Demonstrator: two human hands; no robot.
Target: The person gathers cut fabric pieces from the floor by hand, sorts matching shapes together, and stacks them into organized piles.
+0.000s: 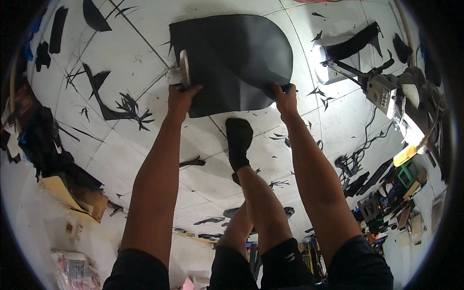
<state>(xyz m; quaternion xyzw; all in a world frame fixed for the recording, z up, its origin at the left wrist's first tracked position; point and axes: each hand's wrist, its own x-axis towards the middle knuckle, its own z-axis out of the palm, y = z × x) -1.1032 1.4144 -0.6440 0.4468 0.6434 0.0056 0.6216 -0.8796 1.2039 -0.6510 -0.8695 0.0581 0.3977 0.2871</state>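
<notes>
A large black sheet [232, 58], smooth like leather or vinyl, is held up over the tiled floor. Its right end is rounded and its left edge straighter. My left hand [181, 100] grips the lower left edge, thumb on the front face. The lower right edge is pinched in my right hand [286, 100], and the sheet creases between the two. Just above my left fingers is a pale, narrow, rounded piece [184, 68]; I cannot tell what it is or whether that hand holds it too. My foot in a black sock [239, 140] is below the sheet.
Black offcuts [128, 108] and slivers lie scattered on the white tiles [145, 63]. At right stands a metal apparatus [382, 94] beside a bright light, with dark cords [355, 162]. Torn cardboard [77, 195] sits at left; clutter [396, 193] lines the right wall.
</notes>
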